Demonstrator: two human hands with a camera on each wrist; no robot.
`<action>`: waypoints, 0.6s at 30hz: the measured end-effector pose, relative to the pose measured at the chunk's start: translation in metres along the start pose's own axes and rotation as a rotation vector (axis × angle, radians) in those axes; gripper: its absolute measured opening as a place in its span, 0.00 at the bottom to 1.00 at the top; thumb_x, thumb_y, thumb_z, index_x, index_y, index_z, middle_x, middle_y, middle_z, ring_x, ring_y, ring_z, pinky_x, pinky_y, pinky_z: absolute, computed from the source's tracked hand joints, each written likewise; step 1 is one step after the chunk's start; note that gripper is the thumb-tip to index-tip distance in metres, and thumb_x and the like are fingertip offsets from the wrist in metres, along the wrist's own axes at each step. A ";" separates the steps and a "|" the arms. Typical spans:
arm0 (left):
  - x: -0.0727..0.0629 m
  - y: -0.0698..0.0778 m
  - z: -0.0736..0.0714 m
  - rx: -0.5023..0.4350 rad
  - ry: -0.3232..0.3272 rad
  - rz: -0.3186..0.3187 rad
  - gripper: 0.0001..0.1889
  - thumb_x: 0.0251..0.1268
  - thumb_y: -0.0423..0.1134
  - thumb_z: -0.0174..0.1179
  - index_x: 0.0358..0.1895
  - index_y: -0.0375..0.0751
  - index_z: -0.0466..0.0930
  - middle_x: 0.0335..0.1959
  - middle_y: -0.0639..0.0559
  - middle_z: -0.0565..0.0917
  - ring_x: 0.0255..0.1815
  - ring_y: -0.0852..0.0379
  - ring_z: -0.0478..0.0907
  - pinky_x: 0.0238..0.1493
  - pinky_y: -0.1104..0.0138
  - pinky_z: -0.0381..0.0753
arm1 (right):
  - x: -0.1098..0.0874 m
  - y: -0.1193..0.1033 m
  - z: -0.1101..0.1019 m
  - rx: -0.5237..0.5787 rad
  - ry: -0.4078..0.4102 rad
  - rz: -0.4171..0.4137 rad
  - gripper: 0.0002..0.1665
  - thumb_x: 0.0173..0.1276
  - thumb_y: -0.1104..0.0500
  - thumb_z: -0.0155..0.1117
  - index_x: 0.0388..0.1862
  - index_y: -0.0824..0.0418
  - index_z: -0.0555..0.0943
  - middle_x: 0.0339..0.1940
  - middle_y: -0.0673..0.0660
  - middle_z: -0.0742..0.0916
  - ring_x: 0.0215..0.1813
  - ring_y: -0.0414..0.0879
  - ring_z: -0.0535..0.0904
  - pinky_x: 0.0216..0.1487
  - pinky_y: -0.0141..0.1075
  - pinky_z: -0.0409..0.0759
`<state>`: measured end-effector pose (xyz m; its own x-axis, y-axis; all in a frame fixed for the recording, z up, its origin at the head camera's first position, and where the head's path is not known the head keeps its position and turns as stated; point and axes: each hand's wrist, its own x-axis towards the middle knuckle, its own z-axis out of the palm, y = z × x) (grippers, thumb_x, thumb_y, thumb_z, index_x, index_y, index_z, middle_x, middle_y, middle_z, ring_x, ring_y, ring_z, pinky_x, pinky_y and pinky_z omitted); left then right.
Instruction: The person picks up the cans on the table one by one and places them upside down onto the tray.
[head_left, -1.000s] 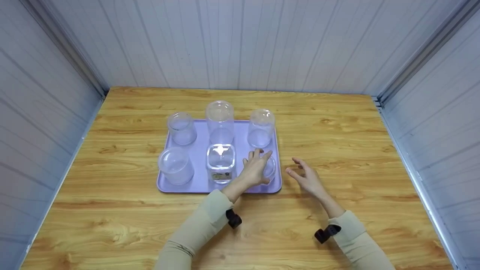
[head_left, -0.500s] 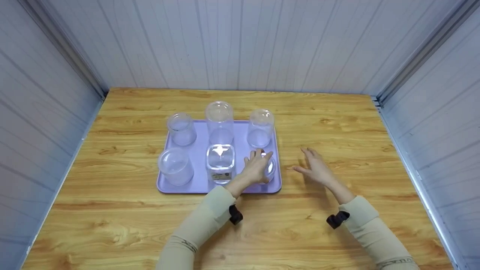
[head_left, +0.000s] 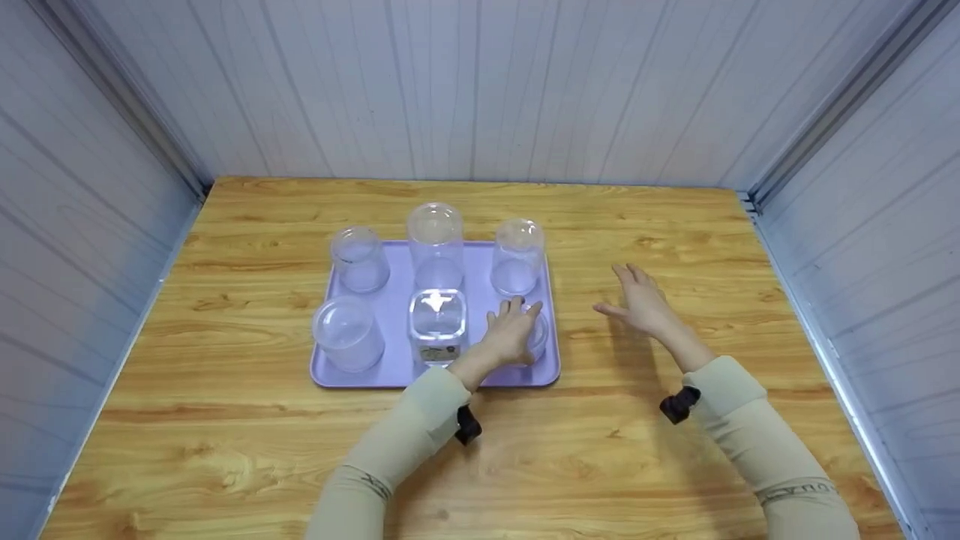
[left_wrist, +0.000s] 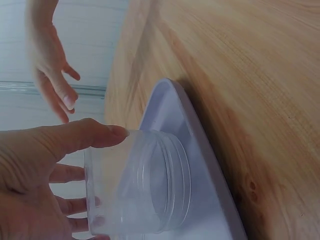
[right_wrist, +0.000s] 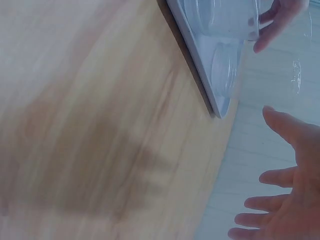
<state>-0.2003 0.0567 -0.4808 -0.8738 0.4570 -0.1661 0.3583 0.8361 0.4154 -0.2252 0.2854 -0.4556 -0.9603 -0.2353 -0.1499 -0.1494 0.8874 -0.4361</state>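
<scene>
My left hand (head_left: 510,336) holds a clear plastic jar (left_wrist: 117,185) at the front right corner of a lilac tray (head_left: 399,304). In the left wrist view the thumb lies along one side of the jar and the fingers reach round the other. The jar's ridged rim faces down onto the tray. From above, the hand hides much of it. Off to the right, my right hand (head_left: 646,304) hovers over the table, fingers spread and holding nothing. A square clear jar (head_left: 439,326) with a small label stands just left of my left hand.
More clear jars stand on the tray: a tall one (head_left: 436,244) at the back middle, one at back right (head_left: 517,259), one at back left (head_left: 360,259) and a wide one (head_left: 349,334) at front left. Pale panelled walls (head_left: 480,90) enclose the wooden table (head_left: 600,465).
My right hand has moved away from the tray, to the right and farther back, and its fingers have spread. The left hand stays at the front right jar.
</scene>
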 end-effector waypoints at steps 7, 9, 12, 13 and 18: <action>-0.004 -0.002 -0.016 -0.034 0.036 0.036 0.47 0.42 0.50 0.68 0.65 0.35 0.55 0.63 0.37 0.58 0.64 0.44 0.54 0.56 0.47 0.60 | 0.013 -0.006 -0.016 -0.038 -0.019 0.022 0.52 0.59 0.38 0.55 0.69 0.67 0.45 0.66 0.74 0.50 0.64 0.70 0.43 0.58 0.63 0.46; -0.006 -0.004 -0.023 -0.047 0.067 0.057 0.44 0.49 0.53 0.62 0.65 0.33 0.54 0.63 0.37 0.59 0.64 0.45 0.55 0.57 0.49 0.61 | 0.015 -0.007 -0.020 -0.061 -0.017 0.026 0.53 0.59 0.37 0.54 0.69 0.66 0.45 0.67 0.72 0.49 0.65 0.70 0.43 0.57 0.64 0.45; -0.009 -0.008 -0.034 -0.049 0.123 0.087 0.40 0.58 0.56 0.52 0.65 0.31 0.54 0.63 0.37 0.59 0.63 0.44 0.57 0.57 0.51 0.63 | 0.016 -0.007 -0.025 -0.077 -0.019 0.032 0.53 0.59 0.36 0.53 0.70 0.65 0.44 0.67 0.72 0.48 0.65 0.70 0.41 0.57 0.65 0.43; -0.010 -0.010 -0.038 -0.045 0.141 0.093 0.39 0.59 0.57 0.49 0.65 0.30 0.54 0.64 0.37 0.59 0.63 0.44 0.57 0.56 0.51 0.63 | 0.016 -0.007 -0.027 -0.080 -0.018 0.032 0.52 0.59 0.36 0.53 0.70 0.65 0.44 0.68 0.71 0.47 0.65 0.69 0.40 0.57 0.65 0.42; -0.016 -0.018 -0.059 -0.004 0.182 0.070 0.39 0.62 0.61 0.42 0.66 0.33 0.51 0.67 0.40 0.52 0.66 0.43 0.49 0.59 0.46 0.54 | 0.016 -0.008 -0.035 -0.089 -0.022 0.026 0.52 0.60 0.37 0.52 0.70 0.65 0.43 0.68 0.72 0.45 0.66 0.69 0.37 0.57 0.65 0.38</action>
